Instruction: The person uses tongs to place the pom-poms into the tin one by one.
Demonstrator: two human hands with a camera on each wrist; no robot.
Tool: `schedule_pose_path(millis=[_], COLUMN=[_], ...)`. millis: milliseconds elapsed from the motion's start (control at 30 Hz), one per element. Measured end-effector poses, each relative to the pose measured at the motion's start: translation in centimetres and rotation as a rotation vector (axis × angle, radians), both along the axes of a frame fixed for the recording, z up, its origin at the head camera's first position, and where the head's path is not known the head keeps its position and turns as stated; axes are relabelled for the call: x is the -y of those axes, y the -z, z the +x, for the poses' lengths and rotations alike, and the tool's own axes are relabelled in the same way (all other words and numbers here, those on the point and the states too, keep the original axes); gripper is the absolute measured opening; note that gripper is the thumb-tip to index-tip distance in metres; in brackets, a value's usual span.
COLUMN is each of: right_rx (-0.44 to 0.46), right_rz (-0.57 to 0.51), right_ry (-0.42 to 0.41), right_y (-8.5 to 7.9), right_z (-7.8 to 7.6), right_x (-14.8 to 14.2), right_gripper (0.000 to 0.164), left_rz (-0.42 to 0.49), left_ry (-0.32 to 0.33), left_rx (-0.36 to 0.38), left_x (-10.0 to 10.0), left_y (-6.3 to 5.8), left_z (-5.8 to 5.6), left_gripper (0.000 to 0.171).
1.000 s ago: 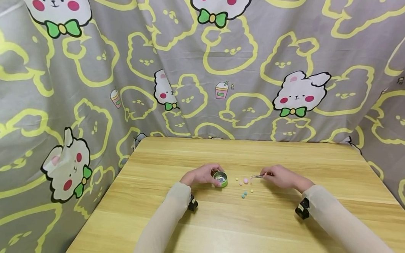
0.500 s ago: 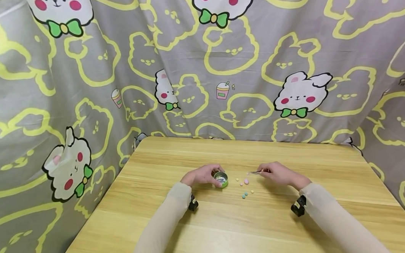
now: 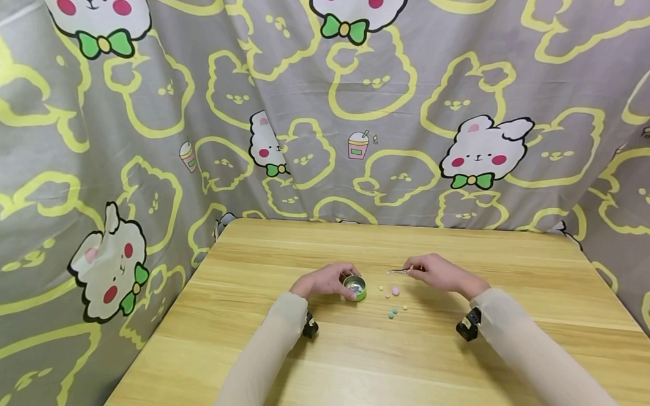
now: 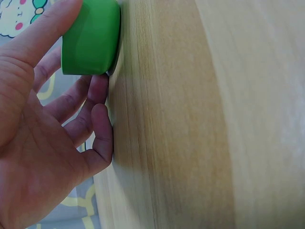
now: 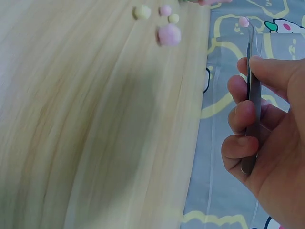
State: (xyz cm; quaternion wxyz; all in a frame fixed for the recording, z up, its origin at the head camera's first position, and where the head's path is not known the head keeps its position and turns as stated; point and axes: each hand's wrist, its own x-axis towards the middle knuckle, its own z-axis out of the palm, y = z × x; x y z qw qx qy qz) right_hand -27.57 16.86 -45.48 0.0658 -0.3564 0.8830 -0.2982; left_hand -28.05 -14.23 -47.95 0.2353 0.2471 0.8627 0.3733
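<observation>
My left hand (image 3: 325, 281) grips a small round green tin (image 3: 362, 296) on the table, thumb at the near side and fingers behind. Its open top shows a shiny inside with something pale in it. In the left wrist view the tin's green wall (image 4: 93, 40) stands between thumb and fingers. My right hand (image 3: 441, 274) holds steel tweezers (image 5: 254, 98), fingers curled round the shanks. A small pink ball (image 5: 244, 22) sits between the bent tips, raised above the table. Below lie a larger pink ball (image 3: 395, 291) and a yellow ball (image 3: 381, 288).
Nearer the person on the wooden table (image 3: 349, 376) lie two blue balls, one here (image 3: 391, 315), and another yellow ball (image 3: 405, 307). A tiny pink ball (image 3: 387, 296) is beside the tin. A patterned curtain (image 3: 304, 183) stands behind the table and along its sides.
My right hand has moved left and toward the back, carrying the tweezers and the pink ball up from beside the loose balls. The left hand and the tin stay in place.
</observation>
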Motion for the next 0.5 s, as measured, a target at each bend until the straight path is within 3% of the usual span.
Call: schedule_pose_path(millis=[500], right_rx=[0.013], right_rz=[0.006], right_ry=[-0.024], right_y=[-0.4], right_z=[-0.5], right_x=[2.4], right_gripper=[0.018], left_rz=[-0.01], left_ry=[-0.014], left_rx=[0.008], left_x=[0.0], left_y=[0.1], left_z=[0.0], left_gripper=[0.041])
